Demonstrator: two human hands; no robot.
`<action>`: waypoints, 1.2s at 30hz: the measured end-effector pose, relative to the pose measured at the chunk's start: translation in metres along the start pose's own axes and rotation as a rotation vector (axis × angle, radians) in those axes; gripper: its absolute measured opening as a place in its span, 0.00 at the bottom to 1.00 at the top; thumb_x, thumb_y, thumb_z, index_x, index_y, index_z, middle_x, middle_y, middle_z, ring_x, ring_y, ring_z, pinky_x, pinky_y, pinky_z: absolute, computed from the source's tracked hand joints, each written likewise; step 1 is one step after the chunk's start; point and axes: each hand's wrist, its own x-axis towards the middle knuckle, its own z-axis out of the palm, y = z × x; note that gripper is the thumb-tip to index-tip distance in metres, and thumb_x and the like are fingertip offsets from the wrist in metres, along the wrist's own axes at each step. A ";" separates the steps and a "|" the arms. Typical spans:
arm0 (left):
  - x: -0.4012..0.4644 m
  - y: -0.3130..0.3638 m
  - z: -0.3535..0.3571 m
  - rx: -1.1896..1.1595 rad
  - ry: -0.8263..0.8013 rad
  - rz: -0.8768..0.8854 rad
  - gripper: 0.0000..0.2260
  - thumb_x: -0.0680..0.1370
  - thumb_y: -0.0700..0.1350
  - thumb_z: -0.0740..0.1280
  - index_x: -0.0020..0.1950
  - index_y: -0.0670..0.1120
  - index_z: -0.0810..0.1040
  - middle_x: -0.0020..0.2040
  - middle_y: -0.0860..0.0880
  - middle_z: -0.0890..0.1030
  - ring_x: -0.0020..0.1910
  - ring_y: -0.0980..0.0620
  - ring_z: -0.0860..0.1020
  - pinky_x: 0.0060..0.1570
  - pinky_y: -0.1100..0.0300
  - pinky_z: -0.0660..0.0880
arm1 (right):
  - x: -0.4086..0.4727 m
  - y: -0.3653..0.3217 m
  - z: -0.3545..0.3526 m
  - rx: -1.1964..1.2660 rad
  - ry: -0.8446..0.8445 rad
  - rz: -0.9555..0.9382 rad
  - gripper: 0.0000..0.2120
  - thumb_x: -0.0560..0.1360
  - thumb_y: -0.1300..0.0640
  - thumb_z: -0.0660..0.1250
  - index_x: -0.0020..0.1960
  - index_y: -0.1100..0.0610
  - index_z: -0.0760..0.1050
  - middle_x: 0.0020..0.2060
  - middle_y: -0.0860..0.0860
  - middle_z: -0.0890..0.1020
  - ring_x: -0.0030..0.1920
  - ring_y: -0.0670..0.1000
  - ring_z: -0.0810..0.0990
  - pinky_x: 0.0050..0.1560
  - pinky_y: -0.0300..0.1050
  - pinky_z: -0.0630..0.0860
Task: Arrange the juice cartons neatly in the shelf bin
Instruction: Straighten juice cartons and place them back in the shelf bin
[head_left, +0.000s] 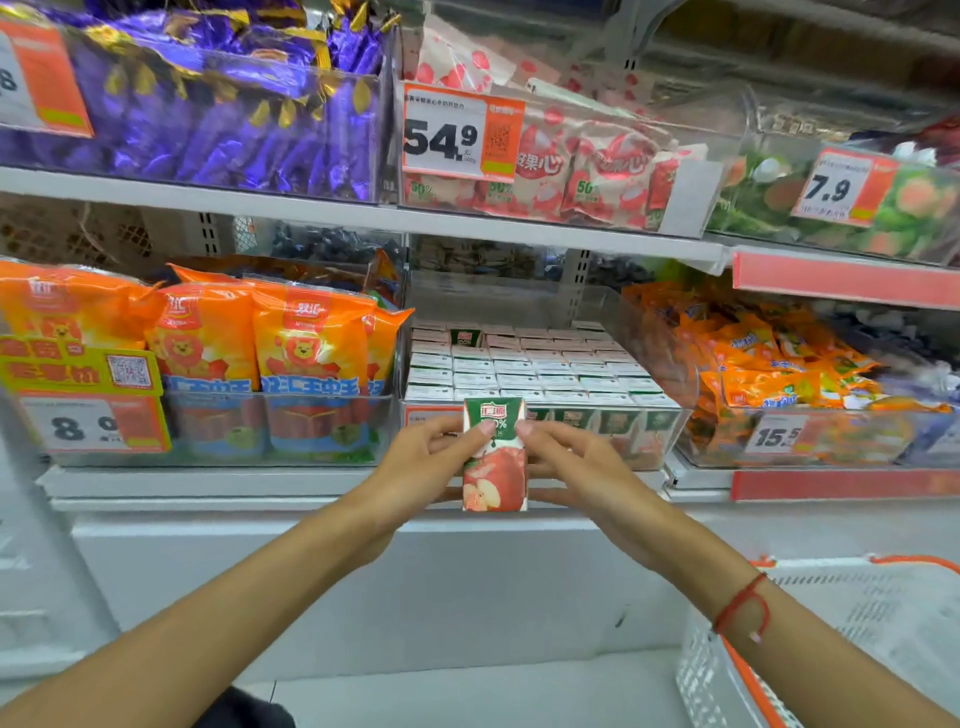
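Observation:
A small apple juice carton (494, 467), green on top with red apples below, is held upright in front of the shelf bin. My left hand (423, 467) grips its left side and my right hand (576, 467) grips its right side, thumbs on the front. Behind it, the clear shelf bin (657, 447) holds several rows of matching cartons (524, 366) packed upright, their white tops showing. One carton at the back left (465, 336) shows its green face.
Orange sausage packs (260, 343) fill the bin to the left, orange snack bags (769, 364) the bin to the right. Purple and pink candy bins sit on the shelf above. A white basket with orange trim (831, 649) stands at lower right.

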 end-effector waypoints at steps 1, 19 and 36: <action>0.001 -0.003 0.001 -0.015 0.031 -0.010 0.07 0.78 0.53 0.66 0.54 0.53 0.80 0.41 0.59 0.85 0.42 0.62 0.83 0.38 0.69 0.78 | 0.000 0.002 0.001 -0.016 -0.030 0.005 0.17 0.74 0.38 0.65 0.56 0.46 0.80 0.52 0.44 0.85 0.53 0.44 0.83 0.59 0.45 0.77; 0.010 -0.019 0.002 -0.008 0.034 -0.157 0.12 0.76 0.56 0.69 0.55 0.52 0.83 0.45 0.57 0.86 0.46 0.59 0.84 0.45 0.64 0.80 | 0.004 0.016 0.001 -0.004 0.029 -0.019 0.12 0.69 0.52 0.77 0.52 0.47 0.83 0.43 0.48 0.86 0.46 0.44 0.85 0.40 0.33 0.78; 0.013 -0.010 -0.006 0.001 0.121 -0.057 0.17 0.77 0.58 0.64 0.59 0.49 0.80 0.47 0.54 0.86 0.49 0.59 0.83 0.56 0.64 0.73 | -0.001 0.006 0.006 0.141 -0.137 0.073 0.10 0.77 0.52 0.67 0.59 0.48 0.78 0.56 0.47 0.84 0.57 0.46 0.81 0.54 0.39 0.78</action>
